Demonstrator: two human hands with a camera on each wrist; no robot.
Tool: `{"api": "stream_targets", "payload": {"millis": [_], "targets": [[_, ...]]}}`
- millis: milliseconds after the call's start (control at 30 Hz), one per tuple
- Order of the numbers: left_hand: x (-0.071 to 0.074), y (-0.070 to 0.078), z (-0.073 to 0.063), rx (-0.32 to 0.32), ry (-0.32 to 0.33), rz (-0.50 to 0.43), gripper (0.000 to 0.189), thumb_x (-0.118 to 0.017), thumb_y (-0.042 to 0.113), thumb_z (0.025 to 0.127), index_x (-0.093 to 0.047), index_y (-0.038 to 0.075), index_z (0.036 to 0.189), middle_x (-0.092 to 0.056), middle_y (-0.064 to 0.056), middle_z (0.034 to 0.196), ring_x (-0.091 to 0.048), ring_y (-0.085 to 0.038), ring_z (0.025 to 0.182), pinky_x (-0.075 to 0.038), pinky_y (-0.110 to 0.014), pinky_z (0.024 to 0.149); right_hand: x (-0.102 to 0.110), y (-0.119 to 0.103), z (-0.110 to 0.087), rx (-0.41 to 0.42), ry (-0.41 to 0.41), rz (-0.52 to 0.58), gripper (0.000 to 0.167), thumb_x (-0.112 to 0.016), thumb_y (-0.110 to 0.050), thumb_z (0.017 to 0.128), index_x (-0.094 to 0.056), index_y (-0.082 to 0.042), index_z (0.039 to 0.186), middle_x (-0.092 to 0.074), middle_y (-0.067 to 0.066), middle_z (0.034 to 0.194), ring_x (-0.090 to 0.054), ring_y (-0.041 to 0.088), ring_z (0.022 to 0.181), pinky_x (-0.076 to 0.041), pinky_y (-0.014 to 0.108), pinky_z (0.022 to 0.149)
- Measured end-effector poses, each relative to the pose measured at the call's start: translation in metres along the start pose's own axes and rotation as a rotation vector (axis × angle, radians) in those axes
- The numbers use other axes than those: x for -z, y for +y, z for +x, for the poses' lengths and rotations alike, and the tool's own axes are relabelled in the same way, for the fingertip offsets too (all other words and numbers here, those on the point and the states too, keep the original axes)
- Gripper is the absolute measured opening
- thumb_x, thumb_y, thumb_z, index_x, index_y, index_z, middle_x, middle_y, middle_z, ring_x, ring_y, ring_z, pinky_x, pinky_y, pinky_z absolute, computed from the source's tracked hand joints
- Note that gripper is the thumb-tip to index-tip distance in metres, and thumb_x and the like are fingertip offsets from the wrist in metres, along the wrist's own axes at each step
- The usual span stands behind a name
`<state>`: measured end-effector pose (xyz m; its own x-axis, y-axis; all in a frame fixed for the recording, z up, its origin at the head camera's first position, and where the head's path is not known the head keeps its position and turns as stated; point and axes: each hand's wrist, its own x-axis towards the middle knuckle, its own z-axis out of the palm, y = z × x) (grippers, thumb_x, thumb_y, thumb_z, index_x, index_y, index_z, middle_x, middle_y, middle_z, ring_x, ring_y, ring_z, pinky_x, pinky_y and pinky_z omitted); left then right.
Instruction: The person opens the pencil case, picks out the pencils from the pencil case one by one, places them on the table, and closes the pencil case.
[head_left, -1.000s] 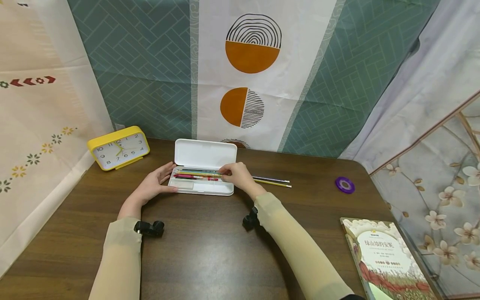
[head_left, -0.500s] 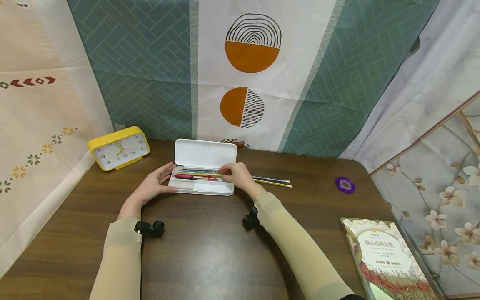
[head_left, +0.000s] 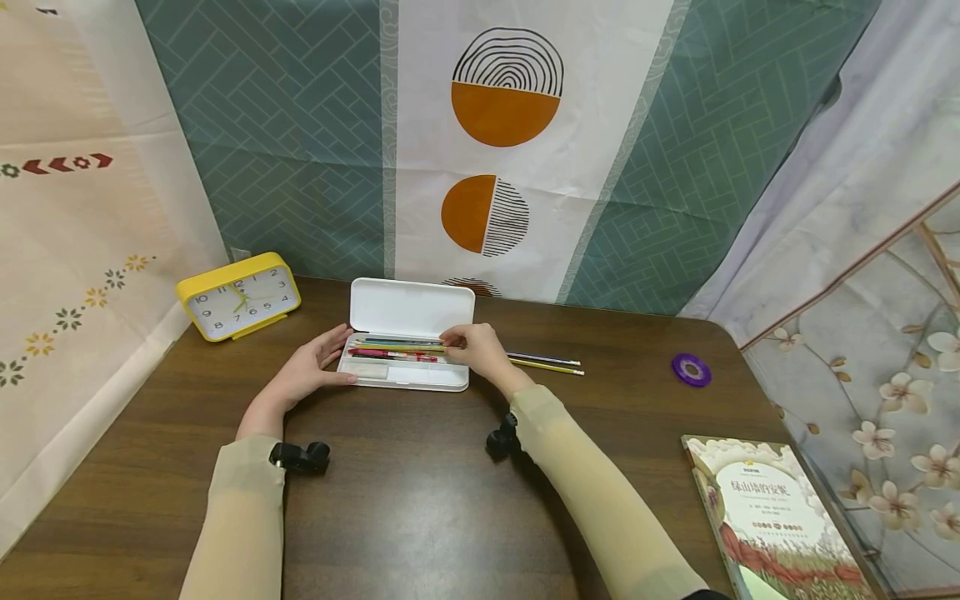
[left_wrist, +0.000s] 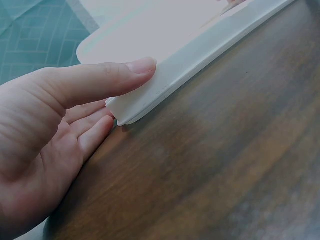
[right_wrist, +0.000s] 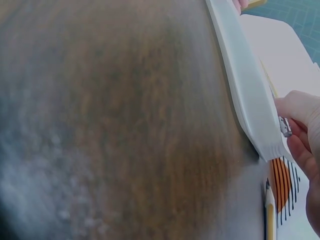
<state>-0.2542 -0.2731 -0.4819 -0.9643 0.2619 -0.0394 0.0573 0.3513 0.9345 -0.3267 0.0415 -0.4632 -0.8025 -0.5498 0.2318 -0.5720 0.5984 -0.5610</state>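
Observation:
A white pencil case (head_left: 431, 379) lies open on the table, its lid (head_left: 411, 305) raised at the back. My left hand (head_left: 306, 367) holds its left end; the thumb lies over the front corner and the fingers are at the end wall. Inside are several pencils (head_left: 401, 343), a red pen (head_left: 382, 354) and a whitish block (head_left: 367, 369). My right hand (head_left: 480, 350) is over the case's right end. It pinches a pencil near its metal-banded end (right_wrist: 285, 127), seen in the right wrist view. Two pencils (head_left: 543, 362) stick out past that hand on the table's right side.
A yellow alarm clock (head_left: 240, 297) stands at the back left. To the right are a purple ring-shaped roll (head_left: 691, 369) and a book (head_left: 772, 508) at the front. A patterned cloth (head_left: 300, 150) hangs behind the table (head_left: 405, 517).
Almost nothing differs; both hands stay at the case, and the right fingers shift only slightly over the pencils.

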Motion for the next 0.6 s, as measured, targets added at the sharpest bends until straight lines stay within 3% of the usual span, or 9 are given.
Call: {"api": "stream_targets", "payload": {"millis": [300,600], "targets": [[0.0001,-0.0017,0.0009,-0.003,0.005,0.008,0.104,-0.082,0.016,0.08,-0.012,0.002,0.156,-0.023,-0.02,0.161,-0.022,-0.036,0.148,-0.023,-0.05,0.121,0.003,0.0033,-0.0021,-0.02,0.021,0.074,0.017,-0.072,-0.003,0.086,-0.074,-0.001,0.102,-0.075,0.008,0.089,-0.07,0.018,0.082,-0.058,0.02,0.072],[0.0001,-0.0022,0.0012,0.003,0.007,0.014,0.106,-0.083,0.019,0.079,-0.012,0.003,0.156,-0.023,-0.019,0.161,-0.023,-0.035,0.148,-0.025,-0.047,0.12,0.0082,-0.0012,-0.0041,0.018,0.051,0.061,0.017,-0.073,-0.004,0.086,-0.074,-0.002,0.103,-0.075,0.007,0.089,-0.07,0.016,0.082,-0.057,0.02,0.071]]}}
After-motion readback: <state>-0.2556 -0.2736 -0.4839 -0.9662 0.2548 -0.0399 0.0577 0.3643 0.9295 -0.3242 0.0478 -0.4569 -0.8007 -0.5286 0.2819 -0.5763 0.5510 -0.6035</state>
